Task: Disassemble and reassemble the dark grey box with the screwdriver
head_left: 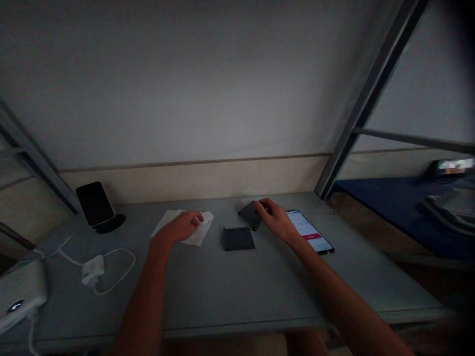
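Note:
My left hand [184, 225] rests over a creased white sheet of paper [195, 239], its fingers loosely bent and a little apart. Between the thumb and fingers of my right hand [272, 216] is a dark grey, flat, box-like piece [249, 213], tilted up off the desk; my fingers cover its right side. A second dark grey, square piece [239, 239] lies on the desk between my hands, with a small raised edge at its left corner. Just right of my right wrist lies a phone [312, 232] with its screen lit.
A dark-screened device on a round stand [95, 203] stands at the back left of the grey desk [237, 291]. A white adapter [92, 269] with looped cable and a white box-shaped device [23, 291] sit at left. Metal posts [365, 106] rise at both sides.

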